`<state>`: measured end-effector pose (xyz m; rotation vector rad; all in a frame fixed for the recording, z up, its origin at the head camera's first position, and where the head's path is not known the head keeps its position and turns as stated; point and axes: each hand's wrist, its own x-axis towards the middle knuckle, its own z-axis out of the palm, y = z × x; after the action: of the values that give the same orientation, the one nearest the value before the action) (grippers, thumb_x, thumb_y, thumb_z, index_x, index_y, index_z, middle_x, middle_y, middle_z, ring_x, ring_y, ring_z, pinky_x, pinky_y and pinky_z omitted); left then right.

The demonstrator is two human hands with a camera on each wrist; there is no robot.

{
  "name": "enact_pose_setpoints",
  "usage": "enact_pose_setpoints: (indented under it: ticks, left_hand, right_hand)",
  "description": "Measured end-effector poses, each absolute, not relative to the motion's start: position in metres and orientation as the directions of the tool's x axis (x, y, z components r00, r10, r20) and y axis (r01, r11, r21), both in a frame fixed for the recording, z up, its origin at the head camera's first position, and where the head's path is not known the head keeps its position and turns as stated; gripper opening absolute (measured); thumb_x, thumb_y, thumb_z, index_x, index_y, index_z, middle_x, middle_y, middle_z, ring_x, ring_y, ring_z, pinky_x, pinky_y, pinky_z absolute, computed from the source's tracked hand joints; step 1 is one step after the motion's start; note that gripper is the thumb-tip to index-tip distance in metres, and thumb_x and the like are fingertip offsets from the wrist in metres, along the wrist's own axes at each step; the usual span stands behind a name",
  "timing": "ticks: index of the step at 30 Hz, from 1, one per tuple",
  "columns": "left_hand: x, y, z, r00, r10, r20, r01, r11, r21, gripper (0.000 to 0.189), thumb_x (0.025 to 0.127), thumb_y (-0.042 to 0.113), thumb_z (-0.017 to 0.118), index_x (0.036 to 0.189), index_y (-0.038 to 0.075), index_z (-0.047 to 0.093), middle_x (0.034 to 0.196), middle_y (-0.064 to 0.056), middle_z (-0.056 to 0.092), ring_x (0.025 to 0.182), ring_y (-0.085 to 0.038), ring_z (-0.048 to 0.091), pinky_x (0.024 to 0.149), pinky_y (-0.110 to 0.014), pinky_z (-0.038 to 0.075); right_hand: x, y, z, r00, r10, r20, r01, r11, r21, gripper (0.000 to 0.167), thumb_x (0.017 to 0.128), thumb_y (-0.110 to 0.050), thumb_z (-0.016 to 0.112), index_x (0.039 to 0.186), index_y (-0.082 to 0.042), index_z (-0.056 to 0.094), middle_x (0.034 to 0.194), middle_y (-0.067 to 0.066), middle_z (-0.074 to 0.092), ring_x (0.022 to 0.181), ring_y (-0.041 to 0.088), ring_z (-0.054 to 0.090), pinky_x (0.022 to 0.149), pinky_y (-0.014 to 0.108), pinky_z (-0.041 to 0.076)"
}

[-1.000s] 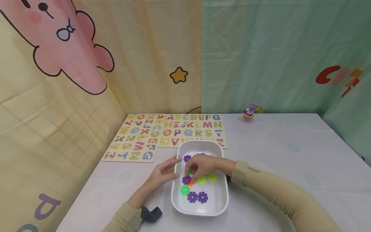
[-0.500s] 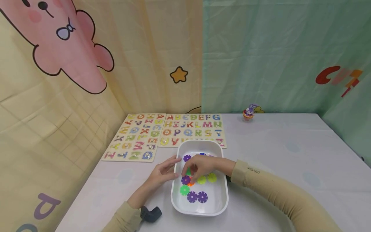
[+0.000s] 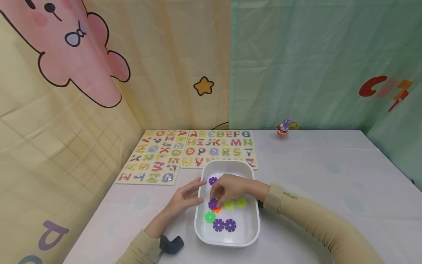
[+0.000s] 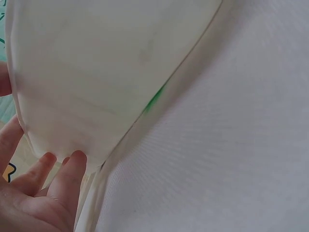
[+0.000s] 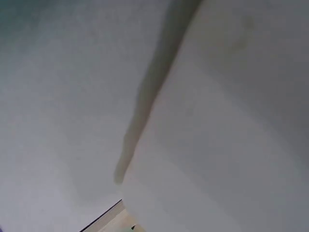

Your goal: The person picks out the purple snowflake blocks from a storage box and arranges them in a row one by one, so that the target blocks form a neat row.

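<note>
A white tray (image 3: 243,233) holds several flat, notched snowflake discs. My left hand (image 3: 182,197) holds its left side, thumb and index finger at the rim; in the left wrist view, other fingertips (image 4: 77,157) press the outer wall. Inside the tray, my right hand (image 3: 230,187) pinches a purple snowflake disc (image 3: 212,204) between thumb and fingers. An orange disc (image 3: 217,210) shows partly beneath it. Close by lie a green disc (image 3: 210,217), a yellow disc (image 3: 229,205) and two purple discs (image 3: 218,225). The right hand hides part of the tray.
Two wooden alphabet boards, one at the left (image 3: 155,157) and one behind the tray (image 3: 217,145), lie on the white table (image 3: 306,165). At the back stands a small rabbit figure (image 3: 282,129). A dark curved object (image 3: 172,244) is by the left sleeve.
With the purple disc, my right hand shifts slightly left, then back right. A blue disc seen behind it half a second ago is now hidden. The left hand stays on the tray.
</note>
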<state>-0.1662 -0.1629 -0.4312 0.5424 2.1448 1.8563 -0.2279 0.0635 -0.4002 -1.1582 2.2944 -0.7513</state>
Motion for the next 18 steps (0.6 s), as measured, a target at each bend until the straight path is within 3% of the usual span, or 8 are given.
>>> enact_pose_setpoints:
  ticks: [10, 15, 18]
  left_hand:
    - [-0.165, -0.163, -0.431, -0.904, 0.425, 0.042, 0.107, 0.131, 0.986, 0.053, 0.085, 0.012, 0.065, 0.136, 0.005, 0.049, 0.153, -0.014, 0.022, 0.136, -0.038, 0.028, 0.106, -0.056, 0.027]
    - [-0.164, -0.162, -0.429, -0.911, 0.411, 0.022, 0.084, 0.132, 0.988, 0.054, 0.084, 0.012, 0.066, 0.135, 0.007, 0.05, 0.153, -0.011, 0.023, 0.136, -0.034, 0.029, 0.107, -0.052, 0.028]
    - [-0.164, -0.161, -0.428, -0.913, 0.407, 0.013, 0.075, 0.138, 0.988, 0.054, 0.084, 0.013, 0.067, 0.135, 0.009, 0.051, 0.153, -0.01, 0.023, 0.136, -0.032, 0.03, 0.108, -0.05, 0.028]
  right_hand:
    - [-0.234, 0.094, -0.378, -0.584, -0.81, -0.053, -0.552, 0.444, -0.705, 0.023, 0.078, -0.027, 0.077, 0.098, -0.018, 0.071, 0.089, -0.014, 0.066, 0.082, 0.008, 0.061, 0.079, 0.025, 0.053]
    - [-0.231, 0.129, -0.365, -0.642, -0.764, 0.055, -0.537, 0.398, -0.744, 0.025, 0.077, -0.026, 0.077, 0.099, -0.017, 0.07, 0.092, -0.01, 0.067, 0.087, 0.018, 0.064, 0.082, 0.043, 0.054]
    - [-0.226, 0.154, -0.359, -0.691, -0.714, 0.113, -0.535, 0.399, -0.745, 0.027, 0.077, -0.026, 0.078, 0.1, -0.016, 0.07, 0.094, -0.007, 0.068, 0.087, 0.017, 0.062, 0.08, 0.042, 0.055]
